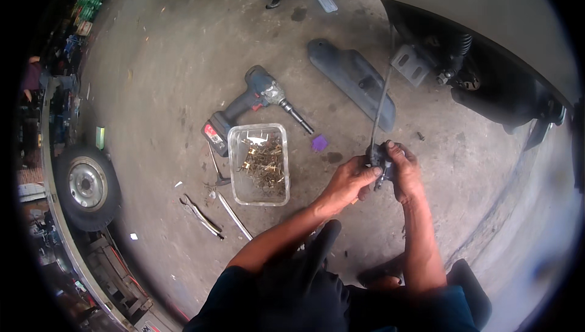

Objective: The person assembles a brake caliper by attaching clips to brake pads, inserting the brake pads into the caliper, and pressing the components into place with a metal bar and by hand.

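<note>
My left hand (352, 178) and my right hand (407, 176) are close together right of the middle, both closed on a small black part (377, 156). From its top a thin dark cable (383, 97) rises toward the vehicle body. My fingers cover much of the part, so its exact kind cannot be made out. My left thumb presses on its near side, while my right thumb lies along its upper edge. Just beyond my hands, a long dark grey plastic cover (347, 79) lies on the floor.
To the left are a cordless impact wrench (259, 91), a clear plastic tub (259, 195) of small metal pieces, pliers (202, 217) and a purple piece (319, 143). Vehicle bodywork (487, 3) and a coil spring (464, 44) overhang at upper right. A wheel (88, 184) stands far left.
</note>
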A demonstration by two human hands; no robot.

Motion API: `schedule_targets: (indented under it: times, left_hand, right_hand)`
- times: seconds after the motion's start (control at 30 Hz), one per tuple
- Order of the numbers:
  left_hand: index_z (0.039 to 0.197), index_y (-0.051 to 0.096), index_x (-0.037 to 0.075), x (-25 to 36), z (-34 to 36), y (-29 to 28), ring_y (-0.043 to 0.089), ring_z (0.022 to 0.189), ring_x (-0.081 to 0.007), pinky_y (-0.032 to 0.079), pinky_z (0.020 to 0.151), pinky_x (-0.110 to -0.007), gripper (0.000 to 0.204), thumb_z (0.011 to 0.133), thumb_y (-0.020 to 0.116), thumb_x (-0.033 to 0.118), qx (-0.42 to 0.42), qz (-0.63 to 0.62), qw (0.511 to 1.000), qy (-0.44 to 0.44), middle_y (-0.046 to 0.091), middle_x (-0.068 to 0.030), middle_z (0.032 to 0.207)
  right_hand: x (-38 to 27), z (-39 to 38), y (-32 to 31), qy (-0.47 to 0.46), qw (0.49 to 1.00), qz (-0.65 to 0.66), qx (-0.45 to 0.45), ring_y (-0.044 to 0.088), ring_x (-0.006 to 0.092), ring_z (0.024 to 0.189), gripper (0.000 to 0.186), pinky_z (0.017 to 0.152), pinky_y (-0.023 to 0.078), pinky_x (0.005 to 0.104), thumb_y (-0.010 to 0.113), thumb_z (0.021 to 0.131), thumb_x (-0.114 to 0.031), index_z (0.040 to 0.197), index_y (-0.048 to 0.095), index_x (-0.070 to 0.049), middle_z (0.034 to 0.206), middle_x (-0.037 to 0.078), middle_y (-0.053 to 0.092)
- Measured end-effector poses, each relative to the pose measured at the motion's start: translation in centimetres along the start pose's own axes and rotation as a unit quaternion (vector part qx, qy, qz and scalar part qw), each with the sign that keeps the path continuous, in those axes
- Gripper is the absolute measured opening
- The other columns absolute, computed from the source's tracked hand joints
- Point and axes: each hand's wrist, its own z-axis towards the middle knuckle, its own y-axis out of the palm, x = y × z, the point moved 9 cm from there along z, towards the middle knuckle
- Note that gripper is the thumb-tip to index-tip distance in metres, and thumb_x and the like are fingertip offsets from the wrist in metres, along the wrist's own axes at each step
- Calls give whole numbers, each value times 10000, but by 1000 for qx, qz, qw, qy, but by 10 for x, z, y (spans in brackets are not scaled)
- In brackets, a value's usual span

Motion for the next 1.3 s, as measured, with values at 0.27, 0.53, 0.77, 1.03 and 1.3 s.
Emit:
schedule_targets:
  times: [0.27, 0.53, 0.77, 1.03, 1.3]
  left_hand:
    - [1217, 536, 24, 28, -31, -91, 564, 940, -326, 482, 818, -398, 471, 783, 697, 111, 379, 442, 779, 233, 557, -140, 1103]
    - [1213, 556, 36, 32, -7, -90, 519, 1048, -346, 459, 876, -419, 436, 786, 639, 69, 364, 558, 702, 251, 525, -138, 1190]
    - [1171, 619, 68, 16, 2, -97, 513, 984, -360, 436, 843, -451, 404, 767, 637, 62, 390, 537, 702, 259, 540, -160, 1104]
    - [1140, 644, 71, 9, -2, -120, 511, 941, -376, 434, 821, -460, 355, 786, 627, 81, 445, 428, 723, 311, 557, -152, 1009]
    - [1162, 619, 55, 14, -19, -96, 538, 970, -335, 456, 830, -411, 402, 764, 653, 5, 368, 437, 769, 288, 572, -138, 1021]
  right_hand:
    - [11, 40, -39, -48, 991, -122, 36, 611, 120, 746, 406, 674, 485, 255, 701, 851, -381, 1046, 616, -34, 880, 45, 659]
    - [-17, 33, -36, -267, 864, -402, 143, 598, 245, 838, 298, 717, 482, 321, 707, 841, -233, 1024, 633, -10, 1015, 113, 622]
    - [13, 42, 102, -227, 826, -515, -19, 604, 332, 974, 242, 852, 484, 403, 638, 846, -195, 1037, 657, -48, 1071, 150, 601]
    - [59, 63, 119, -136, 808, -573, -25, 611, 392, 970, 291, 866, 490, 448, 602, 835, -248, 1052, 664, -66, 1093, 212, 621]
    - [74, 50, 81, 66, 981, -163, -84, 670, 286, 759, 244, 739, 540, 380, 620, 813, -85, 1027, 614, 30, 946, 151, 662]
